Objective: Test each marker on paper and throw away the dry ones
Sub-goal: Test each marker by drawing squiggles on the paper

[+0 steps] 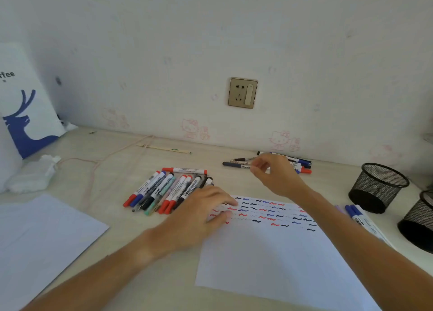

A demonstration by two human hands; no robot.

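My left hand [206, 207] lies flat, fingers straight, on the top left corner of the paper [276, 252], and I judge it is there to keep the sheet from sliding while I scribble; its grip holds nothing. Just beyond its fingertips sits the big pile of markers [168, 191], laid side by side on the tabletop [121, 165], close enough to pick from without stretching, though I cannot say whether these are the tested ones or the ones waiting. My right hand [274, 172] hovers farther out, over a smaller cluster of pens [276, 163] near the wall; its fingers are loosely curled and blurred, and I cannot tell whether that grip pinches a pen, is letting one go, or holds nothing. The palm covers the middle of that cluster, so its count is hidden. Rows of red, blue and black squiggles [269, 212] run across the paper's top, some so faint they may come from dry markers. To the right of my right forearm a few blue markers [358, 217] lie beside two mesh cups [377, 186], the nearer one cut off by the frame edge; their insides are too dark to read. No bin shows anywhere.
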